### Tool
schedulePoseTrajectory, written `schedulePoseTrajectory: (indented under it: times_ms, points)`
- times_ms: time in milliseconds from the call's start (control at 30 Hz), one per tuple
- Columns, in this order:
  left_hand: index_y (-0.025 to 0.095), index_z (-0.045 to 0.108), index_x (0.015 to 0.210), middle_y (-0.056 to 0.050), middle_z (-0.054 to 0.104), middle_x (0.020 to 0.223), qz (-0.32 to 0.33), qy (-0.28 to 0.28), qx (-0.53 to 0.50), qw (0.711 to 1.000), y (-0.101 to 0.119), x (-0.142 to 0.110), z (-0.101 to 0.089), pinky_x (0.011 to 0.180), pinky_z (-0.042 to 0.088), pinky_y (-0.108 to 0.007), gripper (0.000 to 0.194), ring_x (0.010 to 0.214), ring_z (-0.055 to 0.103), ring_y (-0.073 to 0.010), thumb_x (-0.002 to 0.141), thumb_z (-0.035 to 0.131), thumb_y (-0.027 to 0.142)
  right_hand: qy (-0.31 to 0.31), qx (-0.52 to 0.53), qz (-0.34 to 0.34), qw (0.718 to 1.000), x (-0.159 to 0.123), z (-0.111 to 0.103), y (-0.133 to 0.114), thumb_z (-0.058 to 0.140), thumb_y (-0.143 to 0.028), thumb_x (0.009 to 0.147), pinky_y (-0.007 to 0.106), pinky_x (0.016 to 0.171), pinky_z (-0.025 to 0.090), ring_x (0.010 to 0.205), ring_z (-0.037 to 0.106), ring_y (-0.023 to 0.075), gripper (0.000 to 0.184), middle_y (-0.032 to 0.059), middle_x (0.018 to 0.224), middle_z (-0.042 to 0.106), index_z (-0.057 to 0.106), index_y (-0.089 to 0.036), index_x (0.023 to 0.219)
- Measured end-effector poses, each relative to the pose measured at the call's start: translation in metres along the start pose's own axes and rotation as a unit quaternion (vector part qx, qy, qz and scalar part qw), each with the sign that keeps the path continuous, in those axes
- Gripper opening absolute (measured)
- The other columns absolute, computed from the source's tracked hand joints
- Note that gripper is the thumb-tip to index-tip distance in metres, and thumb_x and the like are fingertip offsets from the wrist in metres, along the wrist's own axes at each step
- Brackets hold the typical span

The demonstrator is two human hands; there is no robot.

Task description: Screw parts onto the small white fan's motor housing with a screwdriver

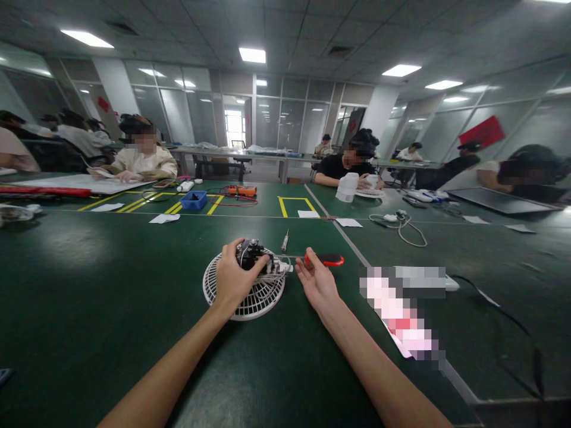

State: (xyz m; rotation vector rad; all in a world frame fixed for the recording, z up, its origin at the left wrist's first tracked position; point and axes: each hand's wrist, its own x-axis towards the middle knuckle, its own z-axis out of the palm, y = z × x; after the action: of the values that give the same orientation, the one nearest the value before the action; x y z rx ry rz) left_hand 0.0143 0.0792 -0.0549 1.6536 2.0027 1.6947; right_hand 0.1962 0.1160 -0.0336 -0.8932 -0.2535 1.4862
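Note:
A round white fan grille (256, 306) lies flat on the green table in front of me. On top of it sits a black motor assembly (252, 252) with whitish wires bunched at its right side. My left hand (232, 270) is closed around the motor from the left, thumb across its front. My right hand (316, 278) grips a screwdriver (331, 260) with a red and black handle. Its thin shaft points left and reaches the right side of the motor; the tip's exact contact is hidden. Just beyond lies a small tester-like screwdriver (285, 241).
A blue bin (193, 200) and an orange multimeter (242, 190) stand farther back. A coiled cable (401, 223) lies at right, near a power strip (450, 285) and a blurred pinkish object (401, 321). Across the table a person in black (332, 169) handles white parts.

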Motion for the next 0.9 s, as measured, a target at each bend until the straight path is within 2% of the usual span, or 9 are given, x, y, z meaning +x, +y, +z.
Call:
schedulePoseTrajectory:
  times_ms: [167, 300, 400, 533, 633, 767, 900]
  points:
    - [0.021, 0.061, 0.128, -0.01, 0.065, 0.12, 0.008, 0.004, 0.001, 1.0, -0.001, 0.0, 0.001, 0.103, 0.05, -0.05, 0.067, 0.112, 0.064, -0.0288, 0.075, 0.08, 0.058, -0.01, 0.007, -0.009, 1.0, -0.004, 0.003, -0.007, 0.078, -0.005, 0.08, 0.021, 0.072, 0.061, 0.07, 0.072, 0.0118, 0.02, -0.0002, 0.073, 0.072, 0.064, -0.019, 0.077]
    - [0.021, 0.06, 0.129, -0.01, 0.065, 0.121, 0.011, 0.006, 0.005, 1.0, -0.002, 0.0, 0.001, 0.103, 0.05, -0.05, 0.068, 0.112, 0.064, -0.029, 0.075, 0.08, 0.058, 0.001, 0.02, 0.006, 1.0, -0.005, 0.004, -0.007, 0.078, -0.015, 0.084, 0.024, 0.071, 0.061, 0.073, 0.072, 0.0135, 0.016, 0.0002, 0.076, 0.073, 0.064, -0.02, 0.077]
    - [0.021, 0.06, 0.128, -0.01, 0.065, 0.12, 0.012, 0.004, 0.002, 1.0, -0.002, 0.0, 0.001, 0.102, 0.051, -0.05, 0.068, 0.112, 0.064, -0.0294, 0.075, 0.08, 0.058, 0.012, 0.013, 0.009, 1.0, -0.004, 0.002, -0.005, 0.08, -0.023, 0.085, 0.023, 0.062, 0.059, 0.062, 0.066, 0.0118, 0.02, -0.0024, 0.068, 0.067, 0.062, -0.021, 0.075]
    - [0.022, 0.06, 0.127, -0.01, 0.065, 0.12, 0.01, 0.004, -0.004, 1.0, -0.001, 0.0, 0.0, 0.102, 0.051, -0.051, 0.066, 0.111, 0.065, -0.0298, 0.075, 0.08, 0.058, -0.002, -0.002, 0.003, 1.0, -0.001, 0.0, -0.004, 0.078, -0.019, 0.086, 0.019, 0.051, 0.052, 0.054, 0.059, 0.0097, 0.019, -0.004, 0.06, 0.061, 0.064, -0.019, 0.074]
    - [0.023, 0.06, 0.127, -0.01, 0.064, 0.12, 0.009, 0.009, -0.008, 1.0, -0.002, 0.0, 0.0, 0.102, 0.051, -0.051, 0.065, 0.111, 0.065, -0.0297, 0.075, 0.08, 0.057, -0.023, -0.008, -0.002, 1.0, 0.001, 0.0, -0.007, 0.082, -0.012, 0.079, 0.019, 0.054, 0.053, 0.058, 0.063, 0.0104, 0.018, -0.002, 0.064, 0.066, 0.066, -0.018, 0.074]
    - [0.023, 0.06, 0.127, -0.01, 0.064, 0.121, 0.007, 0.006, -0.01, 1.0, -0.002, 0.0, 0.001, 0.102, 0.05, -0.051, 0.067, 0.111, 0.064, -0.0301, 0.074, 0.081, 0.058, -0.03, -0.001, 0.003, 1.0, 0.0, 0.001, -0.012, 0.076, -0.003, 0.075, 0.019, 0.062, 0.056, 0.065, 0.068, 0.0115, 0.019, 0.0002, 0.07, 0.072, 0.066, -0.018, 0.072]
    - [0.022, 0.06, 0.128, -0.01, 0.064, 0.122, 0.003, 0.0, -0.006, 1.0, -0.001, 0.0, 0.0, 0.102, 0.05, -0.051, 0.068, 0.111, 0.064, -0.0301, 0.075, 0.08, 0.058, -0.028, 0.011, 0.016, 0.999, -0.003, 0.003, -0.015, 0.075, -0.01, 0.082, 0.021, 0.065, 0.058, 0.068, 0.07, 0.012, 0.015, -0.0002, 0.074, 0.074, 0.066, -0.019, 0.074]
